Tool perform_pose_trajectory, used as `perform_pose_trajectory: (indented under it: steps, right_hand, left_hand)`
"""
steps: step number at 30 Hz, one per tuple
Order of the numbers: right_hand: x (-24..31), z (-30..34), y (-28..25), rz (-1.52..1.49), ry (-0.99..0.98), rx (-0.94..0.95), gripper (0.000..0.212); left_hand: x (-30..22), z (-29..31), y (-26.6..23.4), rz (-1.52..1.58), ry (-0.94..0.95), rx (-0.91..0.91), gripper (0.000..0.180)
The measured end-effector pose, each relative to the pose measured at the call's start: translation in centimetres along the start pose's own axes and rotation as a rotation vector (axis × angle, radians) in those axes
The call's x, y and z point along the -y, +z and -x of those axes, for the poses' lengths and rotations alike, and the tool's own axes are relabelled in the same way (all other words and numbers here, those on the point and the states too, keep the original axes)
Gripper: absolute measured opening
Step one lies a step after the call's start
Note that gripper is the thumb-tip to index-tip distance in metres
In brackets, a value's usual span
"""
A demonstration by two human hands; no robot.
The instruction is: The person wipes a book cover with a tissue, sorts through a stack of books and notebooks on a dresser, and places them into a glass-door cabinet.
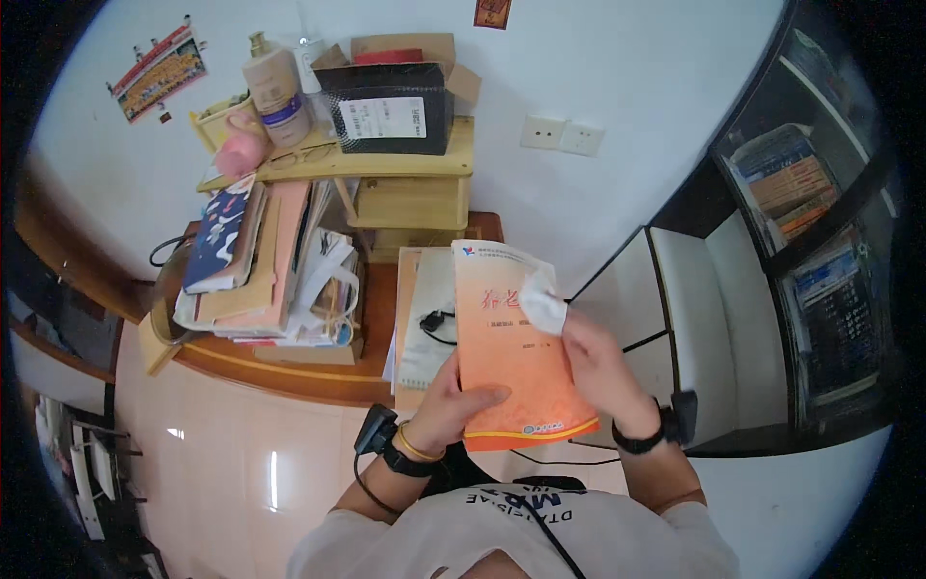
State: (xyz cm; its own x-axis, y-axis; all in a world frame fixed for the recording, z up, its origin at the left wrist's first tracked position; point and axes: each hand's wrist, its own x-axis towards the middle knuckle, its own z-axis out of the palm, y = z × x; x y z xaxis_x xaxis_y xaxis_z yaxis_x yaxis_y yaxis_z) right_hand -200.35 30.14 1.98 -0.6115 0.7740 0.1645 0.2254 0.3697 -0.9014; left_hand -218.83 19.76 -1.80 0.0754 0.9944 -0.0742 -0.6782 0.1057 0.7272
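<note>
The left hand [453, 405] grips the orange book [516, 338]; the right hand [593, 352] presses a white wipe [543, 304] at its 2 o'clock corner (wiping seems just started, most cover left)

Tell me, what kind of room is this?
Probably a study or home office corner. A wooden desk holds a leaning stack of books, a dark bookcase stands at the right, and the hands hold an orange book.
</note>
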Motion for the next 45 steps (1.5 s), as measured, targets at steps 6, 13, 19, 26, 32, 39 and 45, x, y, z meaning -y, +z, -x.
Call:
perform_pose_trajectory:
  steps: [6,13,19,26,32,39,45]
  right_hand:
    - [-6.5,-6.0,-0.2,0.149,0.06,-0.042,0.04]
    - [-8.8,0.9,-8.4,0.034,0.011,0.149,0.046]
    - [-13.3,8.7,-20.7,0.074,-0.046,0.062,0.053]
    - [-27.3,19.5,-29.4,0.613,0.395,-0.905,0.044]
    - [-37.9,24.7,-27.6,1.013,0.995,-0.804,0.06]
    - [-42.5,14.8,-30.5,0.945,0.764,-0.664,0.06]
    - [-50.2,1.1,-37.4,0.971,0.532,-0.663,0.053]
  left_hand:
    - [1.6,-4.2,-3.5,0.023,0.002,-0.027,0.067]
    - [9.0,-7.6,4.0,-0.044,0.05,-0.198,0.061]
    - [15.5,-13.7,14.2,0.018,0.097,-0.281,0.056]
    - [20.4,-21.2,18.0,-0.042,-0.014,-0.166,0.053]
    - [23.6,-23.2,16.7,-0.139,-0.216,-0.085,0.061]
    - [25.3,-23.2,13.8,-0.203,-0.414,-0.199,0.063]
    - [27.3,-25.6,10.8,-0.262,-0.427,-0.191,0.063]
